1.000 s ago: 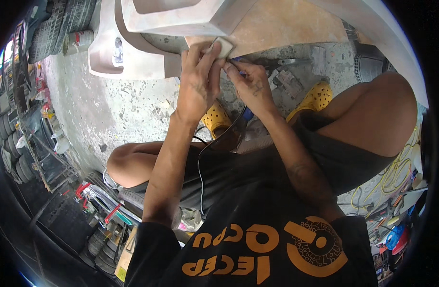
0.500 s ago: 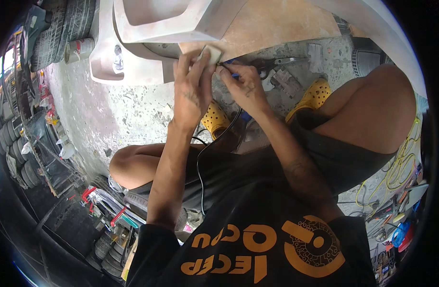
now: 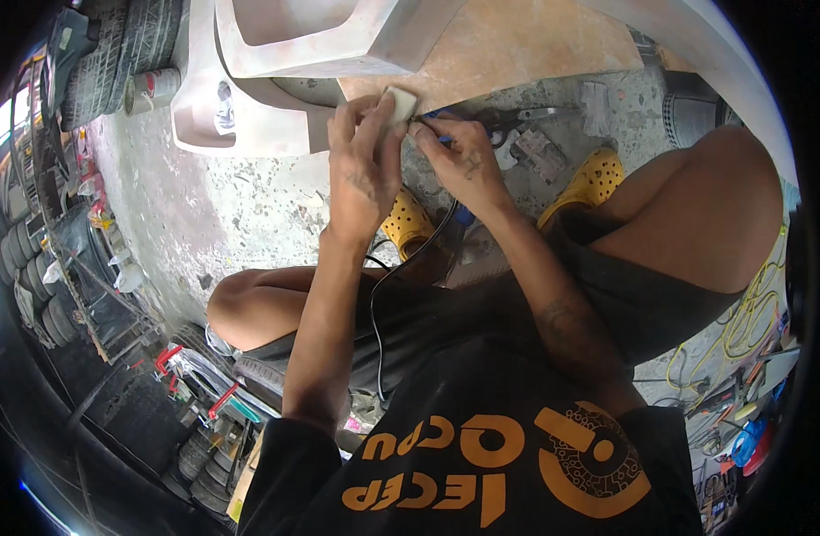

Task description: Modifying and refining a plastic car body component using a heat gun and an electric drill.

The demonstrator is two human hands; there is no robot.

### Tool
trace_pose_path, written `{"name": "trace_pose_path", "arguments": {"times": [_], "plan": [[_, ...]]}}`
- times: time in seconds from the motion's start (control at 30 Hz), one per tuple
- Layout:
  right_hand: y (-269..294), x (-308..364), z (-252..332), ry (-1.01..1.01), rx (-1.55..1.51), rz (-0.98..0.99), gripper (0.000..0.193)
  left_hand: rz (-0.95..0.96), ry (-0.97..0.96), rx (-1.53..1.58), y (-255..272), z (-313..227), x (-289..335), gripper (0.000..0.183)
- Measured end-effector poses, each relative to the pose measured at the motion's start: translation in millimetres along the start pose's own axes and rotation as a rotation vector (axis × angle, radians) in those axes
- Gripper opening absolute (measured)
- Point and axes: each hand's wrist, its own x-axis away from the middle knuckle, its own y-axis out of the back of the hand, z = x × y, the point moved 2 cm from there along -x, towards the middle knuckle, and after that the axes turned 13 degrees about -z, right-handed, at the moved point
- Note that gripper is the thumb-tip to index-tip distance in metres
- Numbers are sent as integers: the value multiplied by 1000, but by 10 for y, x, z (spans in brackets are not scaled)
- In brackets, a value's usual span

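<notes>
In front of the large pale moulded panel [image 3: 285,125], my left hand [image 3: 361,174] is closed around a small cream-coloured block [image 3: 400,105]. My right hand [image 3: 464,165] is close on its right side, thumb and fingers pinched together near the block's lower right edge. A small dark part shows at those fingertips, too little of it to name. Both hands hover low over the floor, beside the near edge of a tan board [image 3: 535,45]. A black cable [image 3: 374,313] runs between my forearms, across my lap; its upper end is hidden by my right hand.
My feet in yellow clogs [image 3: 598,179] rest on the paint-spotted floor [image 3: 205,196]. Dark-handled scissors or a similar tool [image 3: 517,116] lie beyond my right hand. Tyres [image 3: 142,45] and a can [image 3: 151,91] stand far left; red clamps [image 3: 169,357] lie lower left, a yellow cord [image 3: 740,313] right.
The view has shifted slightly. Both hands keep nearly the same pose at the block, with only slight finger movement.
</notes>
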Motion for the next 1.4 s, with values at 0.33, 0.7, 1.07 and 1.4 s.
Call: {"name": "trace_pose_path", "arguments": {"times": [0.33, 0.7, 1.07, 1.4], "plan": [[12, 17, 6, -9, -53, 11, 24, 19, -55, -9, 62, 98, 116, 34], [57, -25, 135, -229, -137, 156, 28, 11, -1, 15, -34, 59, -57, 32], [59, -48, 161, -279, -36, 209, 32, -35, 82, -15, 89, -1, 69, 30], [84, -59, 141, -262, -68, 154, 29, -2, -88, -40, -74, 55, -102, 33]]}}
